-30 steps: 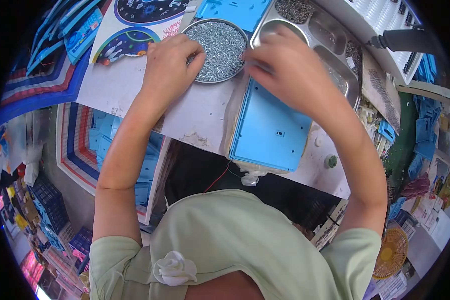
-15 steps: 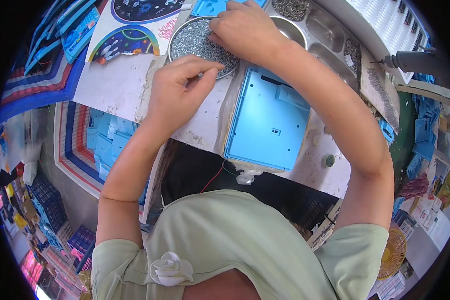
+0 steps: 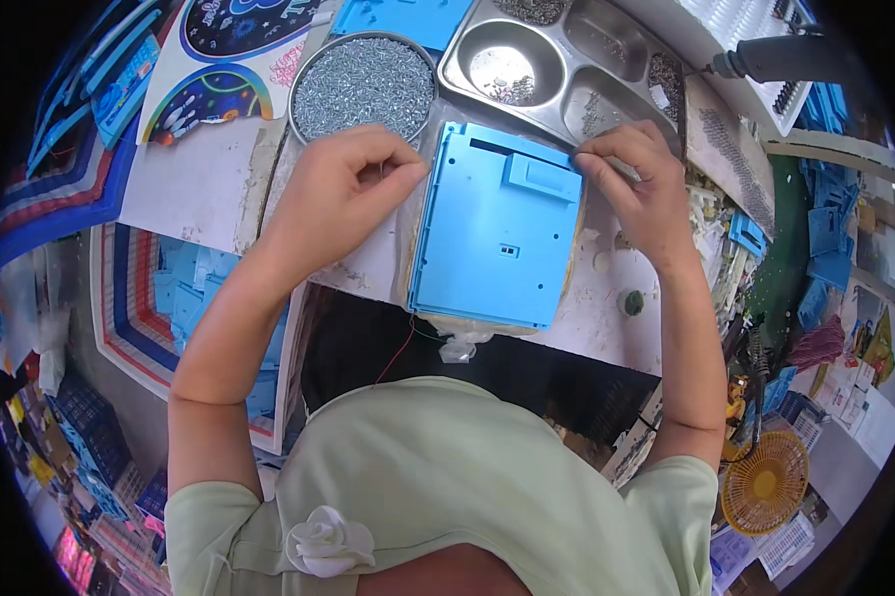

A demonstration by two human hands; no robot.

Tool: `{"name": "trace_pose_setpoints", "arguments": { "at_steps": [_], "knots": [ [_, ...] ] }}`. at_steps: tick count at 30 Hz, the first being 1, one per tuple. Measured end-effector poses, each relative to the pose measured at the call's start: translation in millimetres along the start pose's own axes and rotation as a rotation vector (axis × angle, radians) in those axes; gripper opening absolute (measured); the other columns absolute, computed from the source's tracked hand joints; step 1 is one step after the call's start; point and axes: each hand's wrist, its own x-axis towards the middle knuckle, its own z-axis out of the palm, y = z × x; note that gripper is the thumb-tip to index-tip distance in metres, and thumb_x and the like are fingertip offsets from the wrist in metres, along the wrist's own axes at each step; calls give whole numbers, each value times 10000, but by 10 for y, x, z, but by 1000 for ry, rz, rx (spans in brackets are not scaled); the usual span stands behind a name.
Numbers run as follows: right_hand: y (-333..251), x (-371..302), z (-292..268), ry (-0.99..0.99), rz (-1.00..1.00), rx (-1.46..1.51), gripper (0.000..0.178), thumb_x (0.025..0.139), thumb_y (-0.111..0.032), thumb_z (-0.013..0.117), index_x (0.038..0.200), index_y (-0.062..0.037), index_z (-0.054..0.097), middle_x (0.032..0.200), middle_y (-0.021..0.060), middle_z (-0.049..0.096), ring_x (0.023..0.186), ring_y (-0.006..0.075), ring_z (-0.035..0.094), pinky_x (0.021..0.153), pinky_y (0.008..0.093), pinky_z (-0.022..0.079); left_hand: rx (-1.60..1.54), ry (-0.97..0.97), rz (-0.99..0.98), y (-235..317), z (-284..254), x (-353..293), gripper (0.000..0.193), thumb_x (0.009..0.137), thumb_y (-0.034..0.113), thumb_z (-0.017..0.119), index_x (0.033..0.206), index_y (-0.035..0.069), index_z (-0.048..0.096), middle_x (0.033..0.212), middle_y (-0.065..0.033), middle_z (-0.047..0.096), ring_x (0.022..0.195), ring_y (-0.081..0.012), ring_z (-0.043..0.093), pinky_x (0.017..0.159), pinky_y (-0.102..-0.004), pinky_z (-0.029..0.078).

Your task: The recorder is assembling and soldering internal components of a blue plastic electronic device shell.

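Note:
A blue plastic housing panel [image 3: 487, 233] lies on the worktable in front of me, with a slot and a raised block near its far edge and several small holes. My left hand [image 3: 348, 194] is closed in a pinch by the panel's far left corner, near a round metal bowl of small silvery screws [image 3: 365, 87]. My right hand [image 3: 641, 179] also pinches, thumb and forefinger at the far right corner of the panel. Whatever sits between the fingertips of either hand is too small to make out. Red and green wires come out beneath the panel's near edge.
A metal compartment tray [image 3: 512, 62] with small parts stands beyond the panel. An electric screwdriver [image 3: 780, 60] hangs at the far right over a white rack. At the left are printed sheets [image 3: 209, 99] and a lined crate of blue parts [image 3: 184, 298]. A yellow basket [image 3: 765, 482] stands lower right.
My right hand has left the screw bowl and come right and nearer, to the panel's far right corner. My left hand has come slightly nearer, beside the far left corner.

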Motion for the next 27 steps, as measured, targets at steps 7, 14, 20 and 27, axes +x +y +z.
{"name": "trace_pose_setpoints", "arguments": {
  "at_steps": [7, 14, 20, 27],
  "knots": [
    [-61, 152, -86, -105, -22, -59, 81, 838, -131, 751, 884, -64, 757, 856, 57, 717, 919, 270, 587, 845, 387, 491, 273, -41, 206, 62, 12, 239, 178, 933, 135, 662, 859, -11, 594, 769, -80, 516, 677, -185, 506, 634, -308, 407],
    [-275, 807, -29, -155, -204, -69, 102, 854, -110, 736, 913, -27, 732, 875, 103, 697, 898, 276, 590, 826, 387, 474, 516, -31, 303, 57, 100, 312, 218, 909, 198, 668, 860, 15, 560, 798, -132, 561, 752, -342, 584, 690, -436, 462],
    [-658, 1655, 879, -403, -568, -475, 177, 824, -187, 660, 818, -42, 762, 877, 152, 745, 931, 347, 660, 831, 463, 528, 487, -289, -1, 149, -339, 327, 211, 870, 220, 725, 900, 36, 626, 836, -114, 614, 859, -326, 629, 731, -422, 475],
    [-709, 1873, 1070, -456, -337, -532, 246, 892, -226, 612, 858, -38, 769, 928, 161, 754, 975, 353, 685, 876, 466, 524, 958, 202, 167, -404, -496, 261, 159, 870, 198, 704, 947, 60, 714, 852, -110, 663, 877, -312, 665, 752, -457, 485]
  ]
}}
